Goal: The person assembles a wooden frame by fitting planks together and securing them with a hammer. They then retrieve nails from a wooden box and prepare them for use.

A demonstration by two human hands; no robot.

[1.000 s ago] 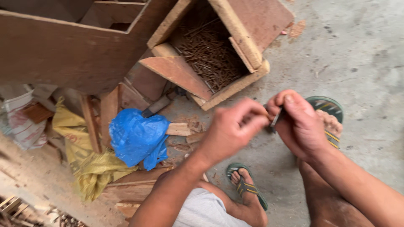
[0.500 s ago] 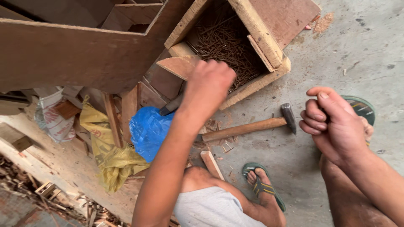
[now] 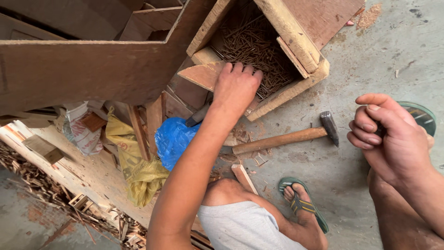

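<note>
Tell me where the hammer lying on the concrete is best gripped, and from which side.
Probably the wooden handle of the hammer, near its free end, taken from above. It lies flat on the concrete floor, the dark metal head pointing toward the right hand, the handle end toward the blue bag. The long bare shaft is unobstructed; the left hand is over the nail box.

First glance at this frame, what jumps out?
The left hand reaching into the wooden box heaped with nails, top centre. Below it a wooden-handled hammer lies on the concrete floor, and the right hand is curled loosely at the right edge.
</note>
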